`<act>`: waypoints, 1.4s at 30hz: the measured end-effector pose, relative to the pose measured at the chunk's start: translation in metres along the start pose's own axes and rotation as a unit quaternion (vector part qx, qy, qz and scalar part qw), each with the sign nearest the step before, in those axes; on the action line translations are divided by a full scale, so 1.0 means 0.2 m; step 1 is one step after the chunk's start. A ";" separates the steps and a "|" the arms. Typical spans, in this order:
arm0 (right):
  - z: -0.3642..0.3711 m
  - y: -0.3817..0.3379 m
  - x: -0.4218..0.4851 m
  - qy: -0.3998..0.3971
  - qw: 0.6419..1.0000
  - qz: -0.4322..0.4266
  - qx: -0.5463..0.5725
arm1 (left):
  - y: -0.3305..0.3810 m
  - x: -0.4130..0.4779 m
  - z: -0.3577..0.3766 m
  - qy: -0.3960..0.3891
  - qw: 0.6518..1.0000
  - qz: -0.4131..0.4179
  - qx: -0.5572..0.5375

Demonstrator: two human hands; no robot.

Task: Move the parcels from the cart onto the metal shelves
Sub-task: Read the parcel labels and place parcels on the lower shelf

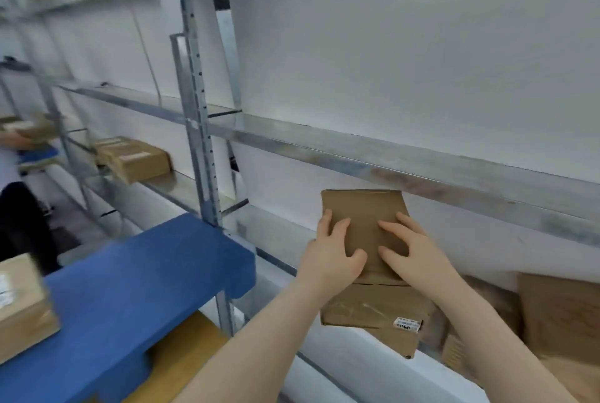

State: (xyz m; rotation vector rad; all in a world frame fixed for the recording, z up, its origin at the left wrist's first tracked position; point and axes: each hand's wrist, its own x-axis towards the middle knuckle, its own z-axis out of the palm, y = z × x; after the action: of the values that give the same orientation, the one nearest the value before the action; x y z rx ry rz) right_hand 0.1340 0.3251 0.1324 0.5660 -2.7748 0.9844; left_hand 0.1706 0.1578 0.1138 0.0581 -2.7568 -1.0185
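Observation:
A flat brown cardboard parcel (363,211) is held between both hands in front of the metal shelves (389,159), its far end under the middle shelf beam. My left hand (331,256) grips its left side, my right hand (412,253) presses on its right side. Directly below it lies another brown parcel (373,308) with a white label, on the lower shelf. The blue cart (130,289) stands at the lower left with one brown parcel (19,302) on its near left end.
More brown boxes (558,315) stand on the lower shelf at the right. Two boxes (133,159) rest on the shelf further left. A grey upright post (201,130) divides the bays. A person in dark clothes (19,221) is at the far left.

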 end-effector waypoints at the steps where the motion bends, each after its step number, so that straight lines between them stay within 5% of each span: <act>1: 0.09 -0.08 0.04 -0.018 1.000 -0.021 0.003 | -0.09 -0.04 -0.08 0.015 1.000 -0.021 0.009; 9: 0.92 -0.87 0.26 -0.153 0.971 -0.170 0.068 | -0.90 -0.35 -0.71 0.134 0.972 -0.184 0.058; 19: 1.67 -1.63 0.51 -0.219 0.935 -0.267 0.088 | -1.73 -0.46 -1.29 0.188 0.946 -0.257 0.068; 31: 2.29 -1.85 0.98 -0.315 0.894 -0.305 0.084 | -2.30 -0.22 -1.41 0.211 0.918 -0.335 0.026; 42: 2.75 -1.71 1.10 -0.380 0.865 -0.297 0.140 | -2.54 -0.14 -1.25 0.189 0.871 -0.423 0.163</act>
State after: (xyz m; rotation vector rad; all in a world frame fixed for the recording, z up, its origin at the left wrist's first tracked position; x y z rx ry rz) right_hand 0.0613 -0.3324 -0.0407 2.0980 -2.6549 1.1710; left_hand 0.2316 -0.3861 -0.0356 1.4466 -2.4659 -0.5476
